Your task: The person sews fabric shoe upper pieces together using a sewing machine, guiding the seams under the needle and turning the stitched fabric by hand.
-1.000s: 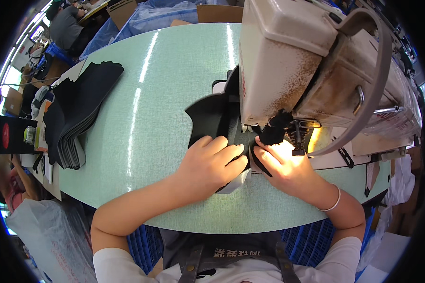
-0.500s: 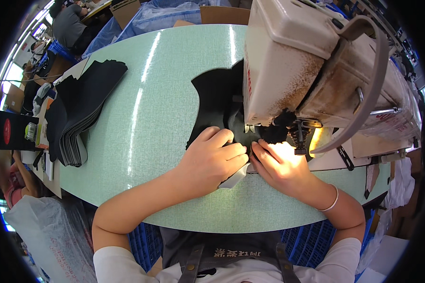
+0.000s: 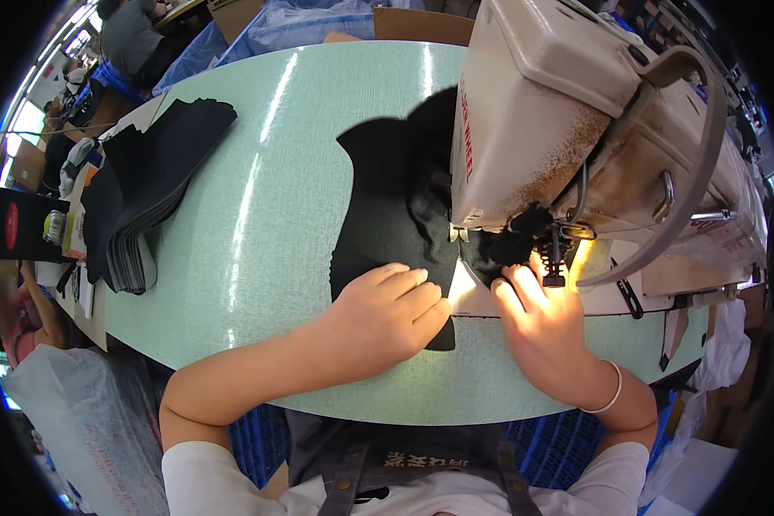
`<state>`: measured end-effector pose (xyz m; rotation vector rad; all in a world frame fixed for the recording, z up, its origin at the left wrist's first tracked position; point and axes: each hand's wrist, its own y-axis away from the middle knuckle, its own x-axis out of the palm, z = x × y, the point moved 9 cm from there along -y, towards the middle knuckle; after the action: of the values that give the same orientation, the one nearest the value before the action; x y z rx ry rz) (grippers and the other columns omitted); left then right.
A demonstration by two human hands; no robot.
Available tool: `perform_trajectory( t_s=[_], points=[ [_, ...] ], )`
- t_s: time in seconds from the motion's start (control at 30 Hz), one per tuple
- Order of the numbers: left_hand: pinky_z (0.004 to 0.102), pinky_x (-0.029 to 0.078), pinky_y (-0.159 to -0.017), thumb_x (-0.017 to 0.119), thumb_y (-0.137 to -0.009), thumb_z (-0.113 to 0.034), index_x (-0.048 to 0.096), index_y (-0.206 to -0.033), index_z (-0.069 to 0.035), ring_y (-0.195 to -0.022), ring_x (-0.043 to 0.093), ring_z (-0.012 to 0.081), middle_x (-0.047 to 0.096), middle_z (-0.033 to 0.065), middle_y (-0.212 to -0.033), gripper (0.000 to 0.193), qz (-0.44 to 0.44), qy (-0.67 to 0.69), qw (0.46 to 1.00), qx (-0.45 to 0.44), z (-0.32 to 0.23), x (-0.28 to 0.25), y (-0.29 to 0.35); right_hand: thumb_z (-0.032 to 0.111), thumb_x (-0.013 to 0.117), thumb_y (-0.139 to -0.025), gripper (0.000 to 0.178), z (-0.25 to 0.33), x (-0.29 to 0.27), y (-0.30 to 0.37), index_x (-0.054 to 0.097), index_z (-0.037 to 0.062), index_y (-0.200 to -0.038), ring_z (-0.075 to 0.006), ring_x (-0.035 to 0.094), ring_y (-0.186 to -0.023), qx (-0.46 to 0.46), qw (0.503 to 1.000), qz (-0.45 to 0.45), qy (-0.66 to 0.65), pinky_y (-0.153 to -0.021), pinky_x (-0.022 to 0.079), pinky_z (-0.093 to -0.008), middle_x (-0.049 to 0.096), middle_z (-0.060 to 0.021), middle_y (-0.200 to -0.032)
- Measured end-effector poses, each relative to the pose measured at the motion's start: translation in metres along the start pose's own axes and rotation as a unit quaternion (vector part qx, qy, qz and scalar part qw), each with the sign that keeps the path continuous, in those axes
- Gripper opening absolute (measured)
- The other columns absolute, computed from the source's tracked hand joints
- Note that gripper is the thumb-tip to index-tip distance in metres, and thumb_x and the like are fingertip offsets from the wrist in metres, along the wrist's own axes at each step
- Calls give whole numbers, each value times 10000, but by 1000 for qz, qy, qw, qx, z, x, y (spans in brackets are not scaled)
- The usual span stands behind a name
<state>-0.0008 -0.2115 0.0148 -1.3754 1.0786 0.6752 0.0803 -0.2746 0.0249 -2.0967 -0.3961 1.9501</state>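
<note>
A large black fabric piece [image 3: 383, 198] lies on the table and runs under the head of a beige sewing machine [image 3: 525, 112]. My left hand [image 3: 391, 311] is closed on its near part, fingers bent and pressed together, with a corner of the fabric poking out below them. My right hand [image 3: 537, 322] is to the right of the needle area, in the bright lamp light. Its curled fingers pinch the edge of the black fabric there, and some fingertips are hidden behind the machine's spring-loaded tension part [image 3: 556, 258].
A stack of cut black pieces [image 3: 138, 198] rests at the table's left. The pale green table [image 3: 292, 172] has a curved edge. Black thread snips [image 3: 628, 292] lie right of the machine bed. Blue crates [image 3: 314, 26] stand behind, and a person [image 3: 129, 39] sits at the far left.
My hands have moved apart, the right one shifting rightward and the left slightly nearer to me. The fabric has turned and now lies flatter; its pale underside no longer shows.
</note>
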Motion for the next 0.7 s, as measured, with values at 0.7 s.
perform_trajectory(
  t_s=[0.7],
  points=[
    [319, 532, -653, 684, -623, -4, 656, -904, -67, -769, 636, 214, 628, 52, -839, 290, 13, 55, 995, -87, 17, 10, -1, 75, 611, -672, 439, 15, 21, -3, 608, -76, -1084, -207, 567, -743, -52, 994, 91, 16, -584, 469, -280, 560, -107, -925]
  ],
)
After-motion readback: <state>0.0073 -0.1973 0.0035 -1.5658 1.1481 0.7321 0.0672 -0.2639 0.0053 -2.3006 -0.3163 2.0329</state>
